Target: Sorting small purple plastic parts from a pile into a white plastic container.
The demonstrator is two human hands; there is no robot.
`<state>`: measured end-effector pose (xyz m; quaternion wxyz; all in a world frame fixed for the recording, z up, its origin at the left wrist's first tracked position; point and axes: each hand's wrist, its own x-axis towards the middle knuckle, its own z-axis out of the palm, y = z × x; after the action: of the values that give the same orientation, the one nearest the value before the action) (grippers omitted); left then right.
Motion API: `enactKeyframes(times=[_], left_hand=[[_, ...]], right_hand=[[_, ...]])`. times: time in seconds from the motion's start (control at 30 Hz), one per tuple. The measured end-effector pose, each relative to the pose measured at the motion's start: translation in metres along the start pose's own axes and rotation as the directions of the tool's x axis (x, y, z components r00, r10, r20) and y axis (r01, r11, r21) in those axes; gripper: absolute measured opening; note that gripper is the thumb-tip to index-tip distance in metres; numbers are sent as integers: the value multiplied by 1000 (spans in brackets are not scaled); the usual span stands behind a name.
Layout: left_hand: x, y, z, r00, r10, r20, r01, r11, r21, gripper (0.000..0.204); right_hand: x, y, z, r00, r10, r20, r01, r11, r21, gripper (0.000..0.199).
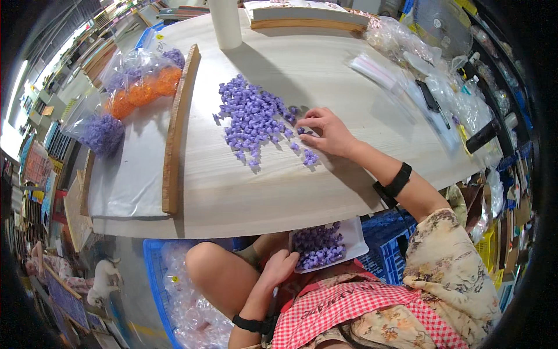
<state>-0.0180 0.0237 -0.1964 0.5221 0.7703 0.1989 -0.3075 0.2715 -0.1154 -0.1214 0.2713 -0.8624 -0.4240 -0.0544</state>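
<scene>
A loose heap of small purple flower-shaped pieces (250,113) lies on the pale tabletop. My right hand (328,132) is at the heap's right edge, its thumb and bent fingers apart around a darker purple piece on or just above the wood. I see no firm grip there. Below the table edge, a white plastic tray (356,244) rests in my lap, partly filled with darker purple pieces (318,247). My left hand (280,267) grips the tray's left rim, fingertips partly hidden.
A wood-edged board (131,189) at left bears clear bags of orange pieces (145,90) and purple pieces (102,135). A white cylinder (225,26) stands at the back. Plastic bags (386,75) and a black phone-like object (427,95) lie right. Blue crates (157,279) flank my legs.
</scene>
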Motion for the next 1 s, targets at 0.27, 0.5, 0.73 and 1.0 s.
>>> enactKeyframes(times=[0.27,0.5,0.73,1.0], left_hand=[[-1,-35,-1,990,99,-102,-113,984,-141,45],[-1,-10,-15,995,-86,43,89,994,-68,51],[4,-15,-10,994,-83,77,89,993,-79,54],[15,-26,-8,993,-52,110,52,999,3,58]], right_hand=[[-15,5,-6,1000,18,-2,-17,980,201,20],[-5,34,-6,995,81,-62,-66,974,216,26],[27,21,13,990,72,-125,-58,992,113,48],[31,34,23,976,133,-173,-110,984,137,14]])
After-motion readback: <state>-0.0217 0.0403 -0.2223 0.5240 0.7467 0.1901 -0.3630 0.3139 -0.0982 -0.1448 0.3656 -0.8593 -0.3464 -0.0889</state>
